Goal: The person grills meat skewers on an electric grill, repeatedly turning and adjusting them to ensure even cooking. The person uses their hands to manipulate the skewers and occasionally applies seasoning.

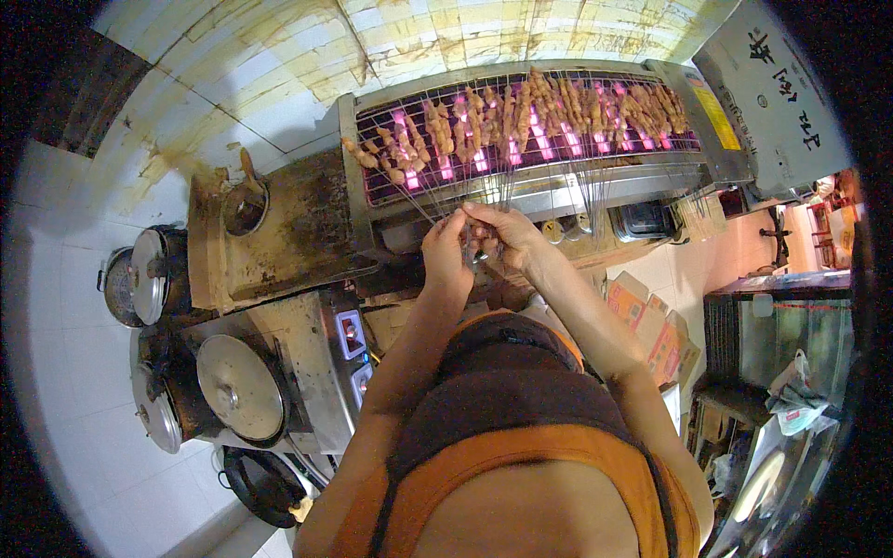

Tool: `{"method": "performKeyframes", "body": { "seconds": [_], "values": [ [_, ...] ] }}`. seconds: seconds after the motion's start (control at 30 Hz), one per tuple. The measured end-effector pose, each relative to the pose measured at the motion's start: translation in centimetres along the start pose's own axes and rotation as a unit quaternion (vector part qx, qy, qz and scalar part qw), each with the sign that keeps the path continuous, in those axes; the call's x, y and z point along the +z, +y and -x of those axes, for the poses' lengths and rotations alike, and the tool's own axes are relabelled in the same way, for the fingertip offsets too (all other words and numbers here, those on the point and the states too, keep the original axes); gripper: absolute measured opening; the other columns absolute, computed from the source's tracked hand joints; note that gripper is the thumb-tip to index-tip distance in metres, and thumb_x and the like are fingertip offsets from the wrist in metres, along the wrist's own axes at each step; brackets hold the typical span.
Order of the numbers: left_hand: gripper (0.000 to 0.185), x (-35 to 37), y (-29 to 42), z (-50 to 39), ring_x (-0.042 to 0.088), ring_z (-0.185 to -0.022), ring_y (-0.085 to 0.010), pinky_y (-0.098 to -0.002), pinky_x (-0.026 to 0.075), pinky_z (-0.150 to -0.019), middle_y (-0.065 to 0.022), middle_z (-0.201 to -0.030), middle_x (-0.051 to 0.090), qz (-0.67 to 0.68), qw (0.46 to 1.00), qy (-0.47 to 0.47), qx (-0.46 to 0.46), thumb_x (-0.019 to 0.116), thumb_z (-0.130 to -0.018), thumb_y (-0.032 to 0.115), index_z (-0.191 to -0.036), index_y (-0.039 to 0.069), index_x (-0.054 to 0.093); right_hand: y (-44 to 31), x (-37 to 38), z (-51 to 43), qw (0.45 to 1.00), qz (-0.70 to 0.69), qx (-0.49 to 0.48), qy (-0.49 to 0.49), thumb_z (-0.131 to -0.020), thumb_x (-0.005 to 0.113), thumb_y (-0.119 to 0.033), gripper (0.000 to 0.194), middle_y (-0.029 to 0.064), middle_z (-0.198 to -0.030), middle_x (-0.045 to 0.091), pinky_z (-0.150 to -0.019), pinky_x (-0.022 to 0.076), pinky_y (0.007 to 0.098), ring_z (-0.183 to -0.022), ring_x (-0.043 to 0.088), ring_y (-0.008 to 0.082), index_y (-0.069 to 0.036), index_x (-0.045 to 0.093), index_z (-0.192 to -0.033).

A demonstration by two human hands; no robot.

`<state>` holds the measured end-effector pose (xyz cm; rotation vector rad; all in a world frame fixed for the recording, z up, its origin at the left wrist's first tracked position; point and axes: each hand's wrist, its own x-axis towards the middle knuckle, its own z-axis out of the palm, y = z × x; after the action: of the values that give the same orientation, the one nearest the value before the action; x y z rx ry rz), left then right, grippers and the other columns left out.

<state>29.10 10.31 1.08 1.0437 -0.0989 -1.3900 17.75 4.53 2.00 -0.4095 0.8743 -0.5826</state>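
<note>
Meat skewers (544,104) lie side by side across the wire grate (380,125) of an electric grill, over heating tubes (537,136) that glow pink. Thin metal sticks (593,195) jut out past the grill's front edge towards me. Just in front of that edge, my left hand (446,251) and my right hand (513,234) meet, fingertips close together. Both are closed around the ends of several metal sticks from the left and middle part of the grate. My fingers hide exactly which sticks each hand holds.
Left of the grill stands a greasy metal worktop (307,209) with a round container (245,209) set in it. Lidded pots (241,387) and a black wok (261,488) are nearer on the left. Black plastic trays (645,223) lie below the grill at right, and flattened cardboard (649,321) leans by my right arm.
</note>
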Motion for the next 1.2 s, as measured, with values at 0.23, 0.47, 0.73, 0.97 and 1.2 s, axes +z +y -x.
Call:
{"method": "performKeyframes", "body": {
  "seconds": [0.23, 0.47, 0.73, 0.97, 1.2],
  "values": [
    [0.011, -0.5, -0.3, 0.0, 0.056, -0.064, -0.0123, -0.0254, 0.048, -0.057, -0.0005, -0.072, 0.056, 0.024, 0.999, 0.035, 0.007, 0.059, -0.092, 0.017, -0.086, 0.008, 0.058, 1.0, 0.2, -0.3, 0.992, -0.050, -0.104, 0.057, -0.084, 0.070, -0.017, 0.013, 0.0027, -0.074, 0.062, -0.047, 0.0425, 0.0235, -0.060, 0.056, 0.0112, -0.006, 0.064, -0.089],
    [0.012, 0.8, -0.2, 0.7, 0.046, -0.056, -0.0082, -0.0222, 0.039, -0.046, 0.0014, -0.073, 0.051, 0.064, 0.997, 0.034, 0.032, 0.058, -0.094, 0.020, -0.091, 0.008, 0.056, 1.5, 0.0, -0.2, 0.989, -0.078, -0.109, 0.062, -0.084, 0.068, -0.013, 0.013, 0.0036, -0.078, 0.064, -0.054, 0.0489, 0.0278, -0.063, 0.058, 0.0136, -0.006, 0.065, -0.095],
    [0.016, -1.1, 0.9, 0.6, 0.036, -0.053, -0.0024, -0.0184, 0.026, -0.041, 0.0034, -0.078, 0.051, -0.047, 0.998, -0.028, 0.000, 0.058, -0.094, 0.020, -0.100, 0.005, 0.059, 0.9, 0.2, 0.3, 0.982, -0.048, -0.145, 0.113, -0.082, 0.071, -0.015, 0.014, 0.0003, -0.074, 0.061, -0.056, 0.0452, 0.0244, -0.063, 0.055, 0.0102, -0.006, 0.063, -0.089],
    [0.013, -0.9, -0.3, 0.3, 0.043, -0.056, -0.0041, -0.0178, 0.034, -0.046, 0.0041, -0.078, 0.053, -0.050, 0.997, 0.013, 0.049, 0.061, -0.092, 0.019, -0.096, 0.007, 0.060, 0.2, 1.0, 1.5, 0.979, 0.027, -0.180, 0.096, -0.082, 0.070, -0.011, 0.014, 0.0029, -0.076, 0.063, -0.053, 0.0436, 0.0235, -0.063, 0.057, 0.0098, -0.002, 0.064, -0.089],
    [0.015, -0.6, -0.1, 0.1, 0.059, -0.071, -0.0084, -0.0227, 0.051, -0.062, 0.0006, -0.081, 0.062, -0.083, 0.996, -0.025, 0.013, 0.069, -0.086, 0.016, -0.095, 0.008, 0.061, 0.8, -0.8, -0.4, 0.979, 0.041, -0.180, 0.092, -0.081, 0.071, -0.008, 0.011, 0.0057, -0.076, 0.066, -0.055, 0.0474, 0.0262, -0.061, 0.059, 0.0135, 0.000, 0.065, -0.085]
  ]
}}
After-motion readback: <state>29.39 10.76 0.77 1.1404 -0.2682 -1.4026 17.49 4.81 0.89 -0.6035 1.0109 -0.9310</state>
